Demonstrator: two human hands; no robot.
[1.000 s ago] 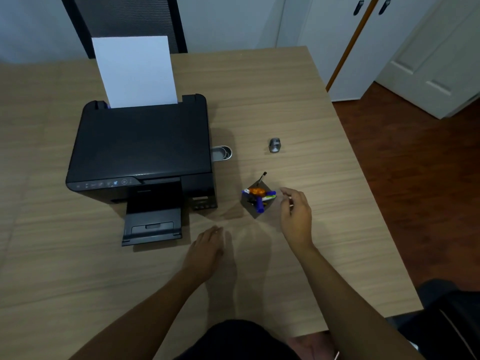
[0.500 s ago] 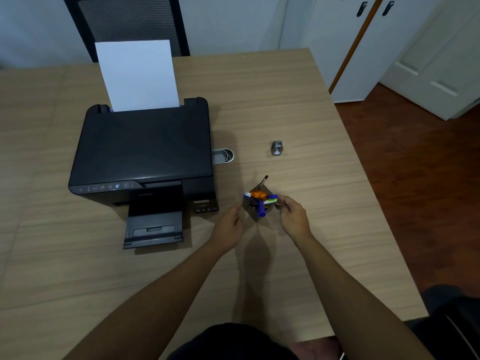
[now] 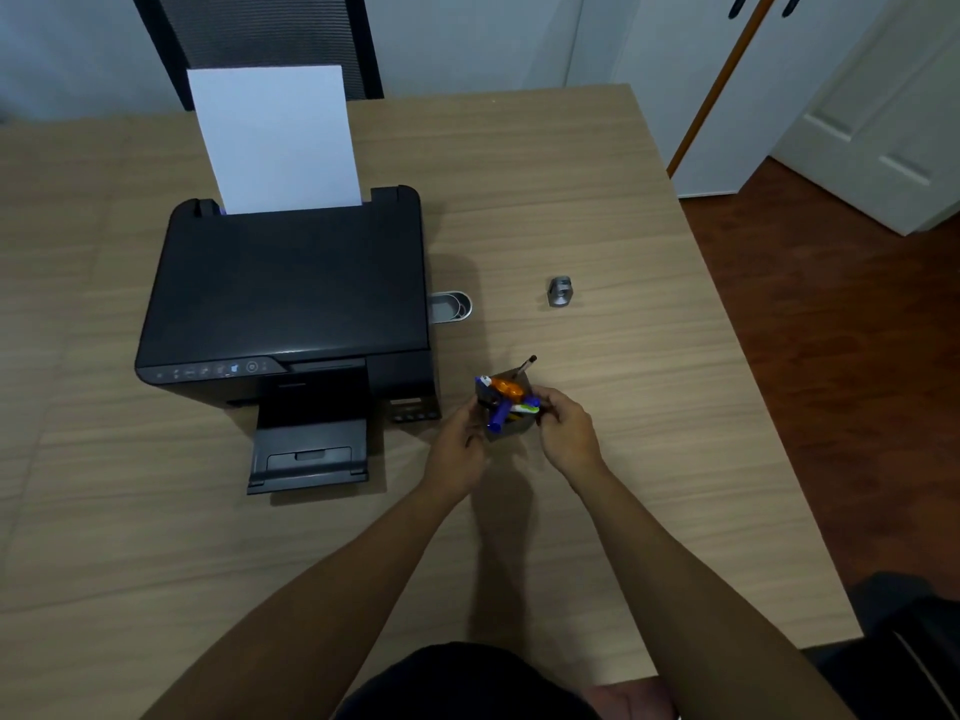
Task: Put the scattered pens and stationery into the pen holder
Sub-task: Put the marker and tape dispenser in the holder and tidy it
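A small dark pen holder (image 3: 511, 427) stands on the wooden table (image 3: 597, 200), just right of the printer. Several items stick out of it: an orange-handled tool (image 3: 506, 388), a blue marker (image 3: 496, 414), a green-and-white pen (image 3: 524, 407) and a thin dark pen (image 3: 524, 366). My left hand (image 3: 457, 449) grips the holder's left side. On the opposite side my right hand (image 3: 566, 433) closes around it, fingers at the rim. The holder's lower part is hidden between my hands.
A black printer (image 3: 285, 298) with a white sheet (image 3: 275, 140) upright in its feeder fills the left half of the table. A small grey tape dispenser (image 3: 451, 306) pokes out beside it. A little metal sharpener (image 3: 559, 292) lies further right. The table's edge runs along the right.
My left hand moved up and right from the table to the holder's left side. My right hand closed in on the holder's right side. The holder has stayed in place.
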